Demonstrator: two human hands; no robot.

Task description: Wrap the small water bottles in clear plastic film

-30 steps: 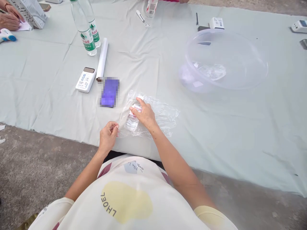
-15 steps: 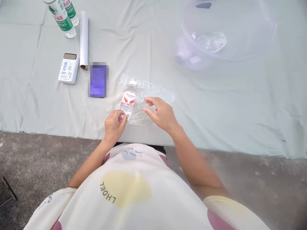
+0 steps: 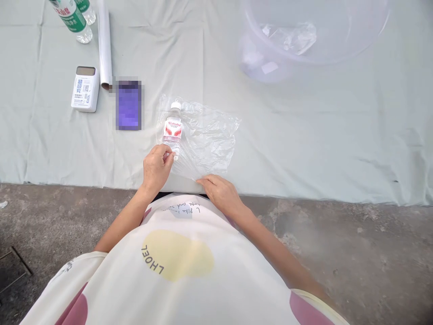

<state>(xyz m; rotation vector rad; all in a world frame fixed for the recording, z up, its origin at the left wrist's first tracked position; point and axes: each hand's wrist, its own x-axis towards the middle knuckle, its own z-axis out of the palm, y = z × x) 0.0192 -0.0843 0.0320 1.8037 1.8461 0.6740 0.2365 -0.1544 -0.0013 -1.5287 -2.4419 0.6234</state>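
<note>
A small clear bottle (image 3: 172, 128) with a white cap and a red-and-white label lies on a sheet of clear plastic film (image 3: 209, 140) spread on the pale green cloth. My left hand (image 3: 156, 168) pinches the film at the bottle's base, fingers closed. Near the table's front edge my right hand (image 3: 219, 192) grips the film's lower edge, fingers curled together.
A large clear plastic basin (image 3: 314, 31) stands at the back right. At the back left are a white device (image 3: 85, 88), a white roll (image 3: 104, 43), a blurred purple object (image 3: 128, 104) and two green-labelled bottles (image 3: 71, 18). The table edge (image 3: 304, 196) runs just in front of me.
My right hand left the bottle and dropped back to the film's near edge. My left hand moved up to the bottle's base. The view tilted down.
</note>
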